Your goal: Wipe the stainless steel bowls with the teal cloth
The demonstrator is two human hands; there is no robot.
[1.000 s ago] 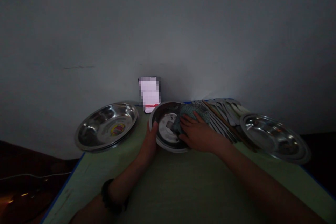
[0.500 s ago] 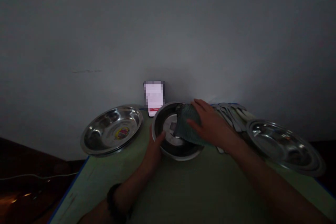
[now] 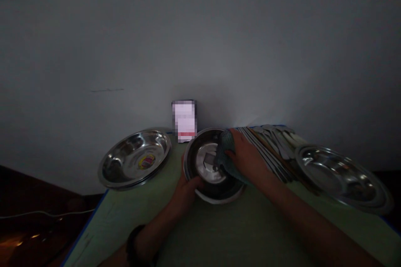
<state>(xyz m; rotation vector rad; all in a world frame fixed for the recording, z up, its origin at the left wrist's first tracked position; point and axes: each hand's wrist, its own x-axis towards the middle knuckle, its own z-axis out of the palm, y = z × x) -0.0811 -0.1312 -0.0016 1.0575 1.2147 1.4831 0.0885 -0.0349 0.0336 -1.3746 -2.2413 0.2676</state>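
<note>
A steel bowl is tilted toward me over the middle of the table. My left hand grips its left rim, thumb over the edge on the inside and fingers hidden behind. In my right hand is a grey-green cloth, which the fingers press against the bowl's right inner wall and rim. Part of the cloth hangs down along the right side of the bowl. A pale square patch shows on the bowl's bottom.
Stacked steel plates lie at the left, the top one with a yellow-and-red sticker. A lit phone leans on the wall. Chopsticks and spoons lie at the right, beside more steel plates. The green table meets the wall.
My right hand has closed more around the cloth and the cloth is bunched smaller at the rim. The bowl has turned slightly, and my left thumb sits lower on it. More chopsticks show.
</note>
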